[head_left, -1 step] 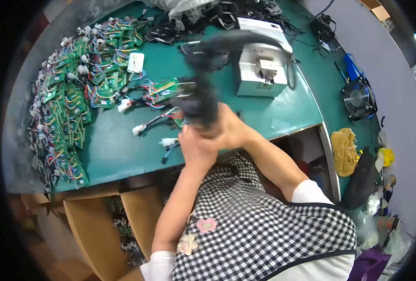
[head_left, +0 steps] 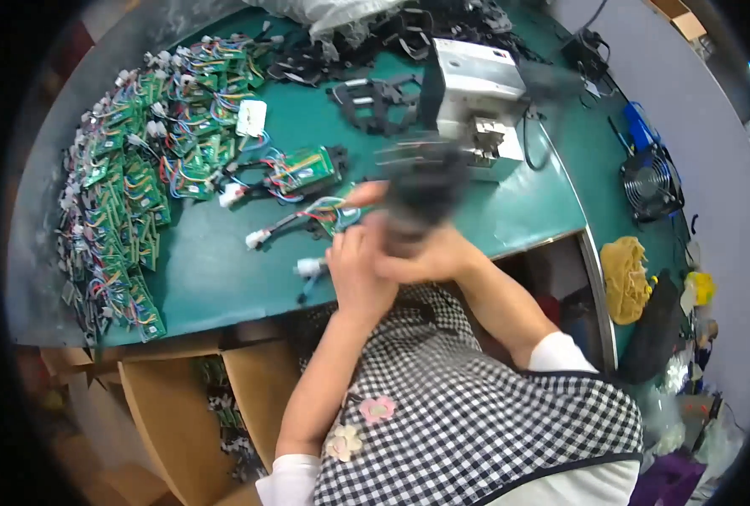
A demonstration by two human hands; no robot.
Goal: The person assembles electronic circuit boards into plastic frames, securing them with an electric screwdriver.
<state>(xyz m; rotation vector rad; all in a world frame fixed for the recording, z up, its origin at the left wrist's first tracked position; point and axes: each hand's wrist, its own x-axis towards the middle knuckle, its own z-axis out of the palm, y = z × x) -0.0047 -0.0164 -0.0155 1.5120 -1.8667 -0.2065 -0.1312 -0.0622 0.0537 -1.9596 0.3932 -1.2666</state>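
My right hand (head_left: 430, 253) is closed around a black hand tool (head_left: 426, 181), smeared by motion; its shape resembles an electric screwdriver. Close against it, my left hand (head_left: 362, 271) is closed near the tool's lower end, and its fingers hide what they hold. A white connector with blue wire (head_left: 310, 268) sticks out beside the left fingers. Just beyond lies a green circuit board with wires (head_left: 339, 217), partly covered by the right hand. Another wired circuit board (head_left: 307, 171) rests farther back, joined to a black bracket.
Many wired green boards (head_left: 126, 185) are piled on the left of the green table (head_left: 215, 270). A metal box-like device (head_left: 476, 84) stands behind the tool. Black plastic brackets (head_left: 375, 105) lie at the back. A small fan (head_left: 649, 185) sits right; cardboard boxes (head_left: 164, 413) stand below.
The black tool has moved right and slightly down with my right hand, uncovering the bracket and board behind it. My left hand stays close by, a little lower.
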